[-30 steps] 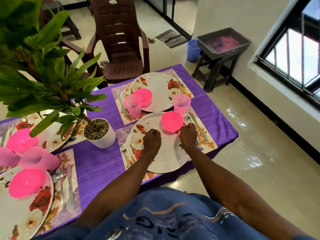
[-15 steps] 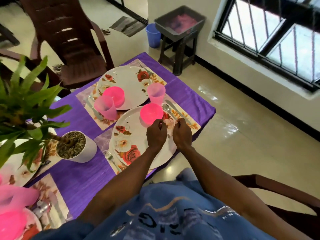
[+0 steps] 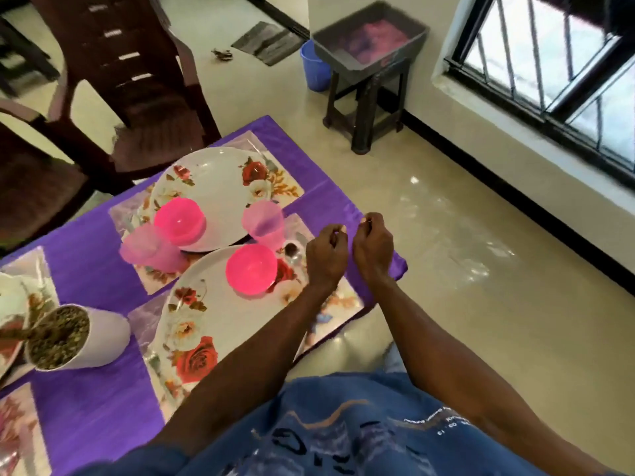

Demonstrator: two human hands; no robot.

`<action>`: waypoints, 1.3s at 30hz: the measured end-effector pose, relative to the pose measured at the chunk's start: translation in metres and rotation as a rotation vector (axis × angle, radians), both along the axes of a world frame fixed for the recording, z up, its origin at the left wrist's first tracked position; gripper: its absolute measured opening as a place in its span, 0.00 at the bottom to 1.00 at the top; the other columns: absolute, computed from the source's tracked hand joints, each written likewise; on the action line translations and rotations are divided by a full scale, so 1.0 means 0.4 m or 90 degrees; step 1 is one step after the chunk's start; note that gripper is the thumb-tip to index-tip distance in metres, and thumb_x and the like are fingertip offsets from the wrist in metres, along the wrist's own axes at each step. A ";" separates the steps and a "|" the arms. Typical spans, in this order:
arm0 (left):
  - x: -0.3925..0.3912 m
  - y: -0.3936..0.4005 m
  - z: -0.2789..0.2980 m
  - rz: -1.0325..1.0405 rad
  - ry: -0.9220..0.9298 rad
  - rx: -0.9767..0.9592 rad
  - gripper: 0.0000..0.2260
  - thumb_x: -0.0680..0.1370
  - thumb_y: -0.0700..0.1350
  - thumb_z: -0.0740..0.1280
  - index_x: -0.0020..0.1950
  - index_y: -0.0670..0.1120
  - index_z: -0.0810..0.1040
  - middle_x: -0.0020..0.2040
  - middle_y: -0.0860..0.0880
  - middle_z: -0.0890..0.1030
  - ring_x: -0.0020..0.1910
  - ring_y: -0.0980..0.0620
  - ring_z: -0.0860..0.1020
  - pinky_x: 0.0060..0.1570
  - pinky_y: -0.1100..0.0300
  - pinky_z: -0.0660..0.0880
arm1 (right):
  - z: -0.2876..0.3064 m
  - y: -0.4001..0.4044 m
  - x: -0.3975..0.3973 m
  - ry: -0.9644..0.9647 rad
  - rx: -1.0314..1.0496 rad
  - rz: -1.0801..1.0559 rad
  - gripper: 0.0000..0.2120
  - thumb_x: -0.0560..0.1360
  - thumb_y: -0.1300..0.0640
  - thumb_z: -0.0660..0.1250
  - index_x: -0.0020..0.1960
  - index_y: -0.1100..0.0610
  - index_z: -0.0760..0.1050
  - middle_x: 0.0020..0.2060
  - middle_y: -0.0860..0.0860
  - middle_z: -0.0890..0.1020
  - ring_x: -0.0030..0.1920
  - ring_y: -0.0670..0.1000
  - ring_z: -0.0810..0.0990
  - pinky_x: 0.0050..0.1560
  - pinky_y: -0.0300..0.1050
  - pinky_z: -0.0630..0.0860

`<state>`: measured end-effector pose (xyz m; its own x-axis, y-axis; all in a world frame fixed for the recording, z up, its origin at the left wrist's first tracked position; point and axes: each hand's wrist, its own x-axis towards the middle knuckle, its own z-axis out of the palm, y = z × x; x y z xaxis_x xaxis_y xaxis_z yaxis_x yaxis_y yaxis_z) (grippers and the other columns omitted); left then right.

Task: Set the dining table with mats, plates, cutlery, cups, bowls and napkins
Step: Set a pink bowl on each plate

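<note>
Both hands hover over the table's right edge with curled fingers, and I see nothing in them. My left hand point(image 3: 326, 255) is above the cutlery side of the near floral mat point(image 3: 330, 317), and my right hand point(image 3: 372, 249) is just right of it over the purple tablecloth point(image 3: 86, 276). The near floral plate point(image 3: 206, 324) carries a pink bowl point(image 3: 251, 269). A spoon point(image 3: 292, 250) lies beside that bowl, partly hidden by my left hand. Behind, a second floral plate point(image 3: 220, 180) holds another pink bowl point(image 3: 179, 219). Two pink cups point(image 3: 264, 223) point(image 3: 147, 249) stand between the settings.
A white plant pot point(image 3: 79, 338) stands on the cloth at the left. A brown plastic chair point(image 3: 130, 80) is behind the table. On the floor to the right, a grey tub point(image 3: 369, 36) sits on a dark stool beside a blue bucket point(image 3: 314, 68), under a barred window.
Both hands have lifted off the near plate and moved right, past the pink bowl to the table's edge. My view has swung right, so the plant's leaves are out of sight.
</note>
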<state>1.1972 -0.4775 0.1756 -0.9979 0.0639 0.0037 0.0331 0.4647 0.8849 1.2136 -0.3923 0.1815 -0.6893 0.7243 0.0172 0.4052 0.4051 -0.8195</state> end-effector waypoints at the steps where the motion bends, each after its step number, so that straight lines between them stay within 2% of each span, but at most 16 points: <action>1: -0.018 0.061 -0.005 0.015 -0.004 -0.011 0.09 0.78 0.45 0.63 0.50 0.43 0.82 0.45 0.44 0.84 0.45 0.43 0.80 0.45 0.53 0.73 | -0.003 0.066 -0.018 -0.002 -0.009 -0.001 0.08 0.80 0.60 0.58 0.52 0.61 0.75 0.40 0.60 0.81 0.40 0.60 0.78 0.38 0.49 0.69; 4: -0.049 0.238 -0.011 0.028 -0.046 -0.032 0.09 0.79 0.44 0.64 0.53 0.43 0.82 0.47 0.44 0.84 0.47 0.43 0.80 0.46 0.56 0.72 | -0.012 0.248 -0.035 -0.042 -0.024 -0.005 0.08 0.80 0.60 0.58 0.53 0.60 0.75 0.41 0.60 0.82 0.43 0.62 0.80 0.41 0.50 0.71; 6: -0.059 0.360 -0.007 0.012 -0.070 -0.059 0.10 0.78 0.46 0.63 0.54 0.45 0.82 0.45 0.45 0.84 0.46 0.43 0.81 0.44 0.55 0.73 | -0.020 0.374 -0.027 -0.093 -0.021 0.015 0.08 0.80 0.59 0.58 0.53 0.59 0.75 0.42 0.59 0.83 0.43 0.61 0.80 0.40 0.48 0.72; 9: -0.070 0.506 -0.014 -0.032 -0.104 -0.121 0.08 0.79 0.45 0.64 0.53 0.44 0.81 0.45 0.45 0.84 0.46 0.43 0.80 0.40 0.59 0.66 | -0.028 0.539 -0.017 -0.159 -0.018 0.043 0.07 0.80 0.59 0.57 0.51 0.59 0.73 0.40 0.57 0.81 0.40 0.58 0.80 0.38 0.45 0.70; 12: -0.065 0.616 -0.043 -0.077 -0.146 -0.191 0.09 0.79 0.44 0.63 0.54 0.43 0.81 0.48 0.42 0.84 0.49 0.40 0.80 0.44 0.55 0.71 | -0.037 0.674 -0.004 -0.229 -0.025 0.041 0.07 0.80 0.59 0.55 0.51 0.59 0.72 0.42 0.56 0.81 0.38 0.55 0.76 0.38 0.44 0.67; 15: -0.055 0.707 -0.071 -0.139 -0.191 -0.302 0.10 0.79 0.45 0.61 0.55 0.45 0.79 0.52 0.40 0.83 0.53 0.38 0.79 0.47 0.53 0.73 | -0.056 0.760 0.011 -0.305 -0.045 0.014 0.06 0.79 0.61 0.55 0.50 0.58 0.70 0.45 0.57 0.81 0.41 0.57 0.78 0.40 0.45 0.68; 18: -0.074 0.781 -0.088 -0.245 -0.178 -0.393 0.10 0.80 0.45 0.58 0.54 0.44 0.78 0.53 0.41 0.82 0.52 0.39 0.79 0.47 0.54 0.73 | -0.068 0.816 -0.002 -0.344 -0.054 0.008 0.06 0.79 0.61 0.55 0.52 0.59 0.70 0.47 0.59 0.81 0.46 0.60 0.80 0.41 0.47 0.71; 20: -0.113 0.828 -0.094 -0.253 -0.177 -0.391 0.10 0.80 0.45 0.58 0.53 0.44 0.77 0.53 0.41 0.81 0.52 0.39 0.79 0.46 0.54 0.72 | -0.065 0.864 -0.030 -0.350 -0.017 0.051 0.07 0.78 0.61 0.55 0.53 0.60 0.71 0.48 0.59 0.81 0.47 0.61 0.80 0.42 0.49 0.74; 23: -0.179 0.880 -0.096 -0.206 -0.179 -0.360 0.09 0.80 0.44 0.59 0.53 0.44 0.77 0.52 0.41 0.81 0.51 0.38 0.78 0.45 0.54 0.72 | -0.061 0.934 -0.080 -0.354 0.022 0.074 0.09 0.79 0.61 0.56 0.55 0.62 0.71 0.50 0.61 0.81 0.48 0.62 0.80 0.41 0.47 0.70; 30: -0.377 0.924 -0.153 -0.235 -0.177 -0.368 0.11 0.79 0.43 0.61 0.59 0.44 0.76 0.58 0.41 0.80 0.57 0.40 0.77 0.52 0.52 0.73 | -0.092 1.025 -0.271 -0.367 0.072 0.144 0.12 0.79 0.62 0.55 0.59 0.61 0.71 0.52 0.61 0.81 0.48 0.61 0.81 0.42 0.47 0.72; 33: -0.524 0.936 -0.168 -0.222 -0.175 -0.375 0.12 0.79 0.44 0.61 0.60 0.44 0.76 0.60 0.42 0.79 0.59 0.41 0.77 0.54 0.53 0.72 | -0.094 1.068 -0.406 -0.366 0.076 0.145 0.12 0.78 0.62 0.55 0.59 0.60 0.71 0.51 0.60 0.82 0.47 0.60 0.81 0.44 0.50 0.77; 37: -0.802 0.954 -0.153 -0.211 -0.151 -0.364 0.12 0.79 0.44 0.61 0.61 0.43 0.76 0.60 0.42 0.79 0.59 0.41 0.76 0.54 0.53 0.72 | -0.075 1.096 -0.667 -0.349 0.082 0.145 0.10 0.79 0.61 0.56 0.58 0.60 0.72 0.51 0.59 0.81 0.47 0.59 0.80 0.40 0.46 0.71; 39: -0.932 0.955 -0.128 -0.180 -0.133 -0.350 0.12 0.79 0.43 0.61 0.61 0.43 0.76 0.60 0.42 0.79 0.58 0.41 0.76 0.54 0.52 0.73 | -0.057 1.089 -0.801 -0.324 0.077 0.146 0.10 0.79 0.61 0.57 0.59 0.59 0.71 0.52 0.58 0.81 0.47 0.58 0.79 0.40 0.45 0.70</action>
